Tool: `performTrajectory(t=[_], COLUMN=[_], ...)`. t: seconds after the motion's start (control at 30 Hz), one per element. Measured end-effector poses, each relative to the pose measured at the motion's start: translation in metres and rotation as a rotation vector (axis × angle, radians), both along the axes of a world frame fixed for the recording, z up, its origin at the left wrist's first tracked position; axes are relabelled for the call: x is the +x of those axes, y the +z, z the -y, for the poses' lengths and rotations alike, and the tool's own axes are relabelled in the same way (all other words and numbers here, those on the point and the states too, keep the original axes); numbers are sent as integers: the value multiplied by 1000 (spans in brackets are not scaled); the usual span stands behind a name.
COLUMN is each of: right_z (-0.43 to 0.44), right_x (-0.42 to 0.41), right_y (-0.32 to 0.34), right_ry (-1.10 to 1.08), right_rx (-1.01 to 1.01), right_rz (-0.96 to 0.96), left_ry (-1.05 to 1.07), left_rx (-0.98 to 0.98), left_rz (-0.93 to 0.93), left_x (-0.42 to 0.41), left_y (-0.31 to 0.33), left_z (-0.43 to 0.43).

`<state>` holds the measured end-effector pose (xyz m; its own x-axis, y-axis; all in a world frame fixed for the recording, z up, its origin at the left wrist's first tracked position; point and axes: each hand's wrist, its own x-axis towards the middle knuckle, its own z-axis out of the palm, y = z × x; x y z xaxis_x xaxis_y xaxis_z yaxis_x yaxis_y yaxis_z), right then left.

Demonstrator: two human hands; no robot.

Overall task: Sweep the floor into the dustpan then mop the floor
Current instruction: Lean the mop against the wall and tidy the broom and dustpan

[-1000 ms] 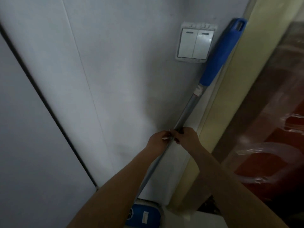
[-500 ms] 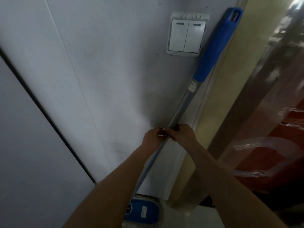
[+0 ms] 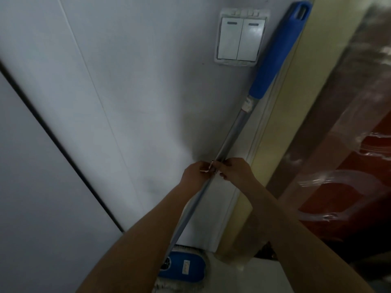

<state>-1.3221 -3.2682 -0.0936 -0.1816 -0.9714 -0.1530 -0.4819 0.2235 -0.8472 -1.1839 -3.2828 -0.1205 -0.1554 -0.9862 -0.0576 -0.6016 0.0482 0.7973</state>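
Note:
A mop leans against the white wall, its metal pole (image 3: 234, 132) running up to a blue grip (image 3: 277, 51) beside the door frame. Its flat blue head (image 3: 183, 266) with a white fringe rests on the floor at the bottom. My left hand (image 3: 195, 173) and my right hand (image 3: 234, 170) meet at the middle of the pole, fingers curled round it. A small white scrap, perhaps a label, shows between the fingertips of both hands. No broom or dustpan is in view.
A double white light switch (image 3: 240, 38) sits on the wall left of the blue grip. A cream door frame (image 3: 281, 127) runs down the right, with a red-brown door (image 3: 347, 187) wrapped in clear plastic beyond it. A dark seam (image 3: 55, 140) crosses the wall at left.
Both hands stay together at the middle of the pole. The view has shifted slightly, so the switch and the mop sit further left in the frame; the mop head shows more.

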Motion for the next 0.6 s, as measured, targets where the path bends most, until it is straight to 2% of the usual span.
performTrajectory(t=[0.1,0.2,0.4,0.6], right_z=[-6,-12,-15,-17], right_x=[3,18,61,129], right_y=[1,6,17,25], right_ry=[12,148,314,402], right_rx=[133,232,125,97], right_rz=[-13,-7,22,258], left_ry=[23,85,218,467], left_rx=[38,77,81,-17], left_rz=[-45,-108,-209,-321], left_x=[11,27,75,156], left_y=[-3,-6,7,21], left_z=[-7,-16,-37,-71])
